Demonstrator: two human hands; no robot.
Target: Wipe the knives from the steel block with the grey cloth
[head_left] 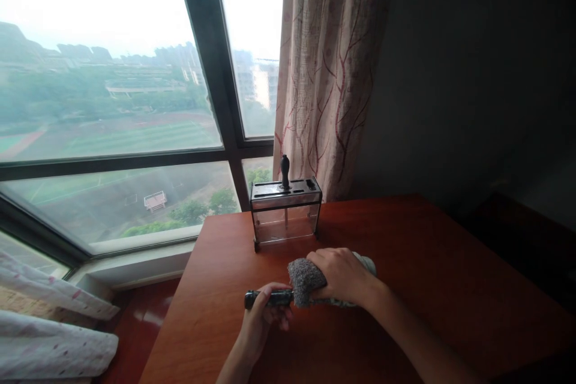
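My left hand (270, 306) is closed round the black handle of a knife (281, 297), held level above the wooden table with the handle's end to the left. Beyond the handle, the rest of the knife is hidden in a fuzzy grey cloth (306, 281). My right hand (339, 273) grips this cloth from above, and a paler part of it shows past the knuckles. Behind both hands stands a clear-sided knife block (285, 222) with a slotted top. One dark handle (285, 171) sticks up from it.
The reddish-brown wooden table (216, 276) reaches close to the window (135, 159) on the left. A patterned curtain (328, 72) hangs behind the block, and pale spotted fabric (54, 342) lies at lower left. The right side is dark.
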